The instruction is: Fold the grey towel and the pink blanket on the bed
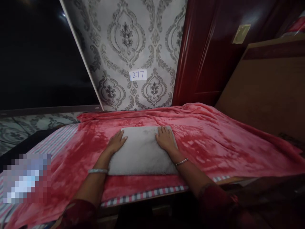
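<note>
A grey, plush-looking rectangular mat (143, 152) lies flat on a red fleece blanket (205, 143). My left hand (116, 141) rests at the mat's far left corner, palm down with the fingers stretched out and the thumb on the grey surface. On the far right corner lies my right hand (165, 138), also flat, fingers pointing away from me. Neither hand grips anything. Whether the mat is a single layer or folded, I cannot tell.
Under the blanket is a striped cloth (57, 138). A large dark screen (45, 57) stands at the left. Behind are patterned wallpaper with a paper label (138, 74) reading 277, and a dark red door (205, 47). A big cardboard box (267, 89) leans at the right.
</note>
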`<state>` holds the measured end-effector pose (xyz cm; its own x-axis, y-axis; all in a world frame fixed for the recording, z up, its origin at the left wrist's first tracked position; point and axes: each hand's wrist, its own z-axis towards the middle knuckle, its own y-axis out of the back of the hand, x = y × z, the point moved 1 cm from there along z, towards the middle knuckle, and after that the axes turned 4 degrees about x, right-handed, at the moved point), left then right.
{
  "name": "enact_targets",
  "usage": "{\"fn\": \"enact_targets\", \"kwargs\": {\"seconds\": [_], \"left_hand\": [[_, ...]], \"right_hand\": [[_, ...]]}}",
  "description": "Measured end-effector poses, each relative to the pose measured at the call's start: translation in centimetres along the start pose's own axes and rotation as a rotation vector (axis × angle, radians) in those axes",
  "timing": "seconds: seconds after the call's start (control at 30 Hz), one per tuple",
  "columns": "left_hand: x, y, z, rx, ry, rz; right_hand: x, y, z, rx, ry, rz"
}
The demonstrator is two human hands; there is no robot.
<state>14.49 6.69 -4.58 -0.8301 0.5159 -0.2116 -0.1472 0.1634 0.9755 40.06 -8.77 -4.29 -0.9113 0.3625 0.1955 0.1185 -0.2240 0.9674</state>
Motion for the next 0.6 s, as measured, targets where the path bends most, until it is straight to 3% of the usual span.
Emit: {"fn": "enact_targets", "kwargs": {"seconds": [0.23,0.37,0.43,0.53,0.6], "left_hand": [[-0.6,0.6,-0.1,0.005,0.013,0.011],[-2.2,2.9,-1.2,0.020,0.070,0.027],[-3.9,4.0,-2.6,-0.030,0.086,0.054],[-7.6,4.0,-5.5,-0.118,-0.117,0.151],[-9.8,2.3,-7.5,-0.076,-0.296,0.206]], "right_hand": [[-0.2,0.5,0.2,0.049,-0.010,0.004],[-0.2,1.8,-1.1,0.089,0.009,0.020],[0.1,2.4,-2.9,0.096,0.053,0.022],[0.7,2.4,-6.2,0.114,0.143,0.020],[1.0,2.0,-8.1,0.132,0.193,0.023]]}}
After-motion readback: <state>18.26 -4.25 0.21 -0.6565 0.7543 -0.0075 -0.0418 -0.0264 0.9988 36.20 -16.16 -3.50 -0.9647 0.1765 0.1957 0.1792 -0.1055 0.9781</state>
